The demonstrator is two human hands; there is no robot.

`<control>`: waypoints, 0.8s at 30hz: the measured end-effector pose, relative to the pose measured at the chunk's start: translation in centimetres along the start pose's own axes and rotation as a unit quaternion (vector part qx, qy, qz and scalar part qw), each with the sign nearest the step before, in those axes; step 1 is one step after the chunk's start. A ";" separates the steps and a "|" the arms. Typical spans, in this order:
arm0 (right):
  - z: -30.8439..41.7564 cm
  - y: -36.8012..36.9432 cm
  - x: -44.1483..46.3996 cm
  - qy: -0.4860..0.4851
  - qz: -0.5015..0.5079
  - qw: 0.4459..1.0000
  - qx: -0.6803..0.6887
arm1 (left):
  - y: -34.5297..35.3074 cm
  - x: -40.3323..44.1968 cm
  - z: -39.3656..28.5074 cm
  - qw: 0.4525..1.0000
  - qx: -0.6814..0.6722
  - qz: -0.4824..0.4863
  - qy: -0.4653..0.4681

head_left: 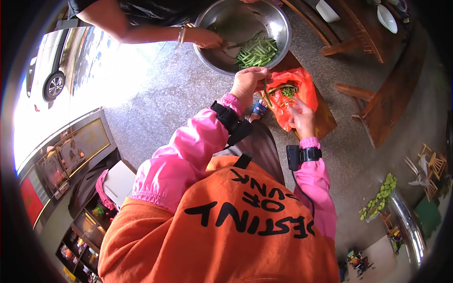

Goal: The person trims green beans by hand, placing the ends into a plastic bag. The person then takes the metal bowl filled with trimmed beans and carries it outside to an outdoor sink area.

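Observation:
My left hand (247, 86) is closed, with thumb and fingers pinching a long green bean (267, 93) that hangs down beside the red plastic bag. My right hand (303, 117) is over the near right side of the red plastic bag (306, 85), fingers apart and nothing plainly visible between them. Inside the bag lie green bean scraps (289, 91). Just beyond my left hand is a large metal bowl (204, 55) with a heap of cut green beans (257, 52) in it. Another person's hand (207, 38) reaches into the bowl's left side.
The bag rests on a wooden bench (325, 118). Wooden furniture (391, 94) stands to the right, with a white bowl (387, 19) at the upper right. Green vegetables (380, 195) lie on the floor at right. A shelf cabinet (85, 236) stands lower left.

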State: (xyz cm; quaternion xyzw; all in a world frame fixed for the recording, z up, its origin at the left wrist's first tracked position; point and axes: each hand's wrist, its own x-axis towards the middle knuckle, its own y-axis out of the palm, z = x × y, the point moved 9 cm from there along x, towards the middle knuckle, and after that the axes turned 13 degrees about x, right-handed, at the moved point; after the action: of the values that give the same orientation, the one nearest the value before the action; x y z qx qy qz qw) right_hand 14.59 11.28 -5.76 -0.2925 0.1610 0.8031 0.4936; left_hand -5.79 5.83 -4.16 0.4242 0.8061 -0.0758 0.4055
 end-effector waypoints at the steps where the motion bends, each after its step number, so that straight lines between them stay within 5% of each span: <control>1: 0.9 -0.1 0.2 -0.085 -0.001 0.993 -0.079 | -0.2 0.0 0.2 1.000 0.000 -0.001 -0.010; 2: 1.7 -0.3 0.2 -0.168 -0.017 0.973 -0.159 | -0.2 0.0 0.5 1.000 -0.001 -0.002 -0.020; 5: 5.1 3.3 -0.9 -0.176 0.043 0.979 -0.094 | 0.5 0.1 1.7 1.000 -0.013 0.005 -0.022; 8: 5.3 6.7 -1.1 -0.119 0.100 0.966 -0.205 | 1.9 -0.3 2.7 0.999 -0.029 0.016 -0.027; 12: 3.6 7.0 -0.4 -0.077 0.097 0.976 -0.181 | 1.9 -0.5 2.9 0.999 -0.028 -0.007 -0.034; 14: 3.5 6.9 -0.5 -0.125 0.080 0.981 -0.128 | 1.6 -0.7 3.3 0.996 -0.070 0.006 -0.061; 16: 0.9 6.6 0.3 0.017 0.082 0.996 0.002 | 0.5 -0.3 3.7 0.995 -0.074 -0.009 -0.073; 18: 1.3 5.5 0.3 0.028 0.027 0.993 0.109 | -1.9 0.4 3.3 0.982 -0.168 -0.087 -0.030; 24: 5.0 6.2 2.2 -0.029 0.011 0.982 0.185 | -6.4 2.8 -0.3 0.984 -0.144 -0.100 0.015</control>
State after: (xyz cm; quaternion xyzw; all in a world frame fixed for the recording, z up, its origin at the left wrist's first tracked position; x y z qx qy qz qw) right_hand 6.75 12.70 -3.48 -0.1707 0.2952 0.7730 0.5349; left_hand -11.60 3.67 -7.42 0.2793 0.8530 0.0075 0.4407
